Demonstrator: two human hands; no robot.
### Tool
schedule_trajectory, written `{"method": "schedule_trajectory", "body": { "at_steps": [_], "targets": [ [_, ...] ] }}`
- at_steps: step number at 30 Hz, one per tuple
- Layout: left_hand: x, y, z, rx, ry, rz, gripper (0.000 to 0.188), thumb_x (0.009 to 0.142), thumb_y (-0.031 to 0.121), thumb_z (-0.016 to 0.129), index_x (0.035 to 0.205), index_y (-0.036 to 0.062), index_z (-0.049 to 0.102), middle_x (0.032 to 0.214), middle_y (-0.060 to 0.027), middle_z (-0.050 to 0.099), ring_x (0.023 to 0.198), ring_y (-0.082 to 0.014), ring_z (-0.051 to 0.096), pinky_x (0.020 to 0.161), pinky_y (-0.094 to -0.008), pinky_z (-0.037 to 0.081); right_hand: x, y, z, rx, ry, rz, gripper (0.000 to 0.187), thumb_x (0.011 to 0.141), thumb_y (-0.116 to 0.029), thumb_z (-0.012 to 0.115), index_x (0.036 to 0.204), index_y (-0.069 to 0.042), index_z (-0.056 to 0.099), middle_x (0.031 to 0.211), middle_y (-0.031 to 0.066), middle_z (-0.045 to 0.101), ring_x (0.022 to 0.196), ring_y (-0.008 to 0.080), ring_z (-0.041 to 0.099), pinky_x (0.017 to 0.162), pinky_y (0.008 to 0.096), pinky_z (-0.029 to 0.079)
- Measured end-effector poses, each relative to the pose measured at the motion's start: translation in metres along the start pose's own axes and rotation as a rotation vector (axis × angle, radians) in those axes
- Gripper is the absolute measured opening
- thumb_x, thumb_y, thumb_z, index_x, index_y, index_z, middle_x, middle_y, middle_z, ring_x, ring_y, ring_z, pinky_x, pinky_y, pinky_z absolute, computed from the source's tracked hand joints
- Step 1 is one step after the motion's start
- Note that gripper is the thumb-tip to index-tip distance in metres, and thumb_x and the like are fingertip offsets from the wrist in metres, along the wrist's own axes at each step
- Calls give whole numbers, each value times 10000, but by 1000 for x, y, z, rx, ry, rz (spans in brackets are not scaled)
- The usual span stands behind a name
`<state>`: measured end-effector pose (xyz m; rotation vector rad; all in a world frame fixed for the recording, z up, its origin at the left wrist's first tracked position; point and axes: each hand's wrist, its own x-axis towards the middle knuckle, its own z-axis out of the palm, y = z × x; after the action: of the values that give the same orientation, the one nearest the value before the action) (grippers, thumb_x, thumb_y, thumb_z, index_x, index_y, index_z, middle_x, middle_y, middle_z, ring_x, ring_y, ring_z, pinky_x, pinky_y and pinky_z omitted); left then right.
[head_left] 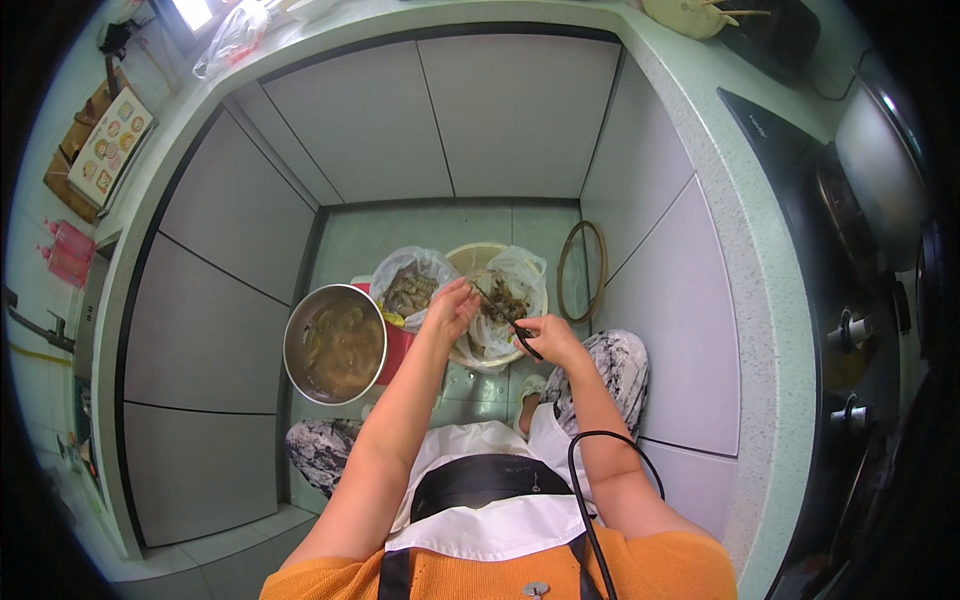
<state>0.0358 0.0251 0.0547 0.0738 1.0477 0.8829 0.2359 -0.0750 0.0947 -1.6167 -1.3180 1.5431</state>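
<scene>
In my right hand [552, 338] is a pair of scissors [524, 333] with black handles, its blades pointing up and left toward my left hand [455, 308]. The fingers of that left hand are pinched together near the blade tips; what they hold is too small to make out. Below the blades, a clear plastic bag [527, 268] with dark brown scraps lines a cream basin [462, 252]. Left of it, another plastic bag [385, 268] holds greyish pieces that look like raw shrimp [408, 292]. A round metal pot [288, 350] of murky brownish liquid stands farther left.
A red object [398, 352] sits under the pot and the left bag. A brown ring [560, 268] leans against the right cabinet. Grey cabinets [530, 110] enclose the floor on three sides. A black gas stove [800, 290] with a large pot [880, 150] is on the right counter.
</scene>
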Motion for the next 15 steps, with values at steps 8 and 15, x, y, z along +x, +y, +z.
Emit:
{"method": "schedule_trajectory", "body": {
  "at_steps": [8,15],
  "targets": [
    [-3,11,-8,51,-80,68,326,835,-22,501,1150,60,475,896,-94,555,777,-191,570,697,-302,521,3,6,-6,90,-80,43,360,728,-148,698,1068,-49,633,573,-11,523,456,67,432,444,226,344],
    [-7,23,-12,215,-93,95,270,832,-19,510,1092,30,563,848,-50,530,725,-135,526,687,-301,524,-1,-7,-8,129,-152,45,353,756,-147,698,1083,-40,624,562,-20,502,453,60,406,450,219,328]
  ]
}}
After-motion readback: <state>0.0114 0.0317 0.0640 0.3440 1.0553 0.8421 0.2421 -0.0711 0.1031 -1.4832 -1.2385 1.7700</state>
